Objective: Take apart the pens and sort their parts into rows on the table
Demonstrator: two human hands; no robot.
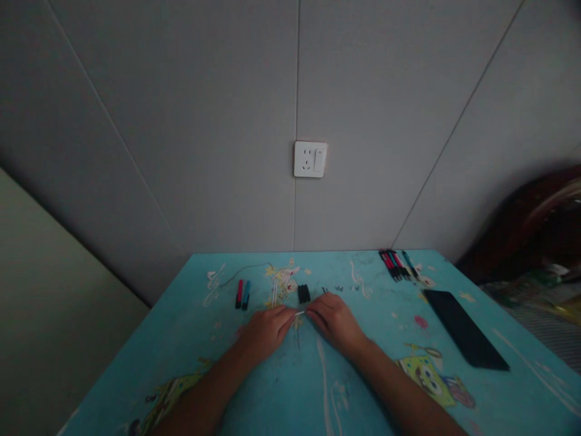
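Over the middle of the table, my left hand (pixel 269 327) is closed in a pinch on one end of a thin white pen refill (pixel 299 313). My right hand (pixel 334 318) is closed at the refill's other end; its fingertips hide that tip. Just beyond the hands lie several short black pen parts (pixel 304 294) side by side. More thin white refills (pixel 275 292) rest behind my left hand. To their left are a red pen barrel (pixel 239 293) and a blue pen barrel (pixel 246 295). Small dark pieces (pixel 325 290) show partly behind my right hand.
A row of red, black and blue pens (pixel 397 265) lies at the table's back right. A flat black rectangular object (pixel 465 327) is near the right edge. The blue cartoon-printed tabletop (pixel 281 387) meets a grey wall bearing a white socket (pixel 310 159).
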